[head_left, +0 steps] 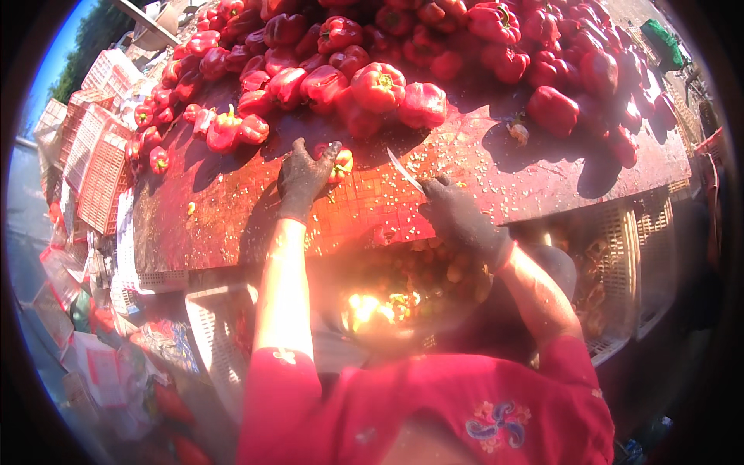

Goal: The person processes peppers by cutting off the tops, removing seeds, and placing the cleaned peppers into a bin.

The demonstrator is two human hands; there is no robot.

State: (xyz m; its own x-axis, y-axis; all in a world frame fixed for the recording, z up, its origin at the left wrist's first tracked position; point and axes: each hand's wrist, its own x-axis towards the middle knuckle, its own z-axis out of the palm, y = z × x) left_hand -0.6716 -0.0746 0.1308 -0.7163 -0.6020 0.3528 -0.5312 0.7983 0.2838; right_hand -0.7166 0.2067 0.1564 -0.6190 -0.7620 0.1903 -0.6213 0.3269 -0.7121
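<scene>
My left hand (304,180), in a dark glove, closes on a red bell pepper (342,164) at the near part of the red table (225,225). The pepper's yellow-green end faces right, and the glove hides part of it. To its right, my right hand (463,221), gloved too, is wrapped round a knife (403,170). The handle is hidden in the fist. The thin blade points up and left, apart from the pepper. Just beyond my hands lies a big heap of red bell peppers (377,87).
Pale seeds dot the tabletop. Below its front edge, a container of pepper scraps (387,308) sits in strong glare, between a white plastic crate (213,341) on the left and another crate (620,263) on the right. Stacked crates (97,159) stand at far left.
</scene>
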